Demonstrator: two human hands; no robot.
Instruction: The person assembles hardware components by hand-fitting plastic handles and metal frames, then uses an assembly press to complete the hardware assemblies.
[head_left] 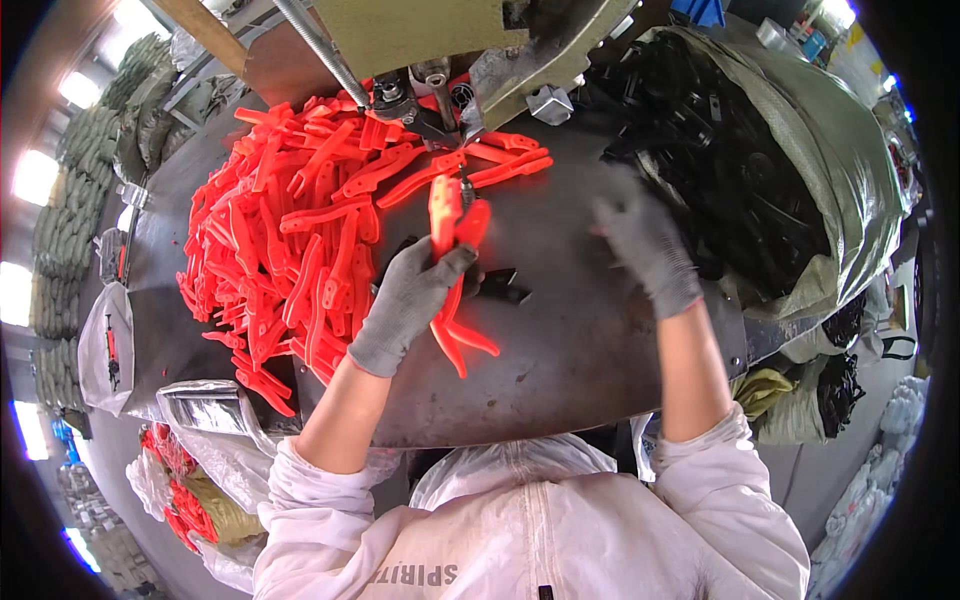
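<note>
Can't see R grip [645, 240] sharply (blurred), top of machine [420, 40] (cut off), or mid of red handles [443, 205] (hid. by L grip [412, 295]).

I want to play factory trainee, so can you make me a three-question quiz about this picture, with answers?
1. Which hand holds the red pliers-shaped piece?
2. True or false: the big heap of red handles is on the right side of the table.
3. What colour are the parts in the open sack: A white, B black, C yellow?

Key:
1. The left hand.
2. False; it is on the left.
3. B.
</note>
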